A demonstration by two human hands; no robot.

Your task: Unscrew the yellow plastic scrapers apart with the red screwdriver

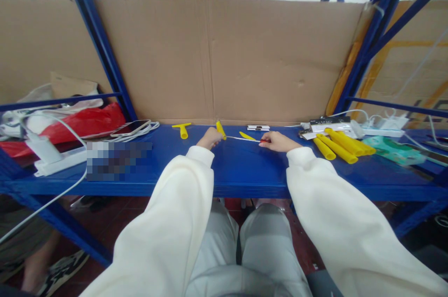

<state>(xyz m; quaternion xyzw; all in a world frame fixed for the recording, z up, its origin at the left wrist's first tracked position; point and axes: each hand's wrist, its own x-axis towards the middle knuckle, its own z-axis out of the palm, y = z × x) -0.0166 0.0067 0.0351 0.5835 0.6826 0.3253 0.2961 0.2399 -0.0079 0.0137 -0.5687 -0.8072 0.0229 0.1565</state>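
Observation:
My left hand (pixel 210 138) is closed around a small yellow plastic piece (pixel 219 128) that stands tilted up from its fingers. Opposite it, my right hand (pixel 276 141) pinches a small red part, mostly covered by the fingers. A thin, pale, straight strip (pixel 243 138) spans the gap from the red part to the yellow piece; its exact kind is too small to tell. Behind the strip, another flat yellow piece (pixel 247 136) lies on the blue shelf table (pixel 250 166). A yellow T-shaped handle (pixel 183 131) rests left of my left hand.
Several yellow tubes (pixel 343 148) and a green plastic packet (pixel 392 150) lie at the right. A black-and-white small item (pixel 258 127) sits by the cardboard wall (pixel 266 64). Leftward are a phone (pixel 131 127), a red bag (pixel 87 124) and a white power strip (pixel 63 162).

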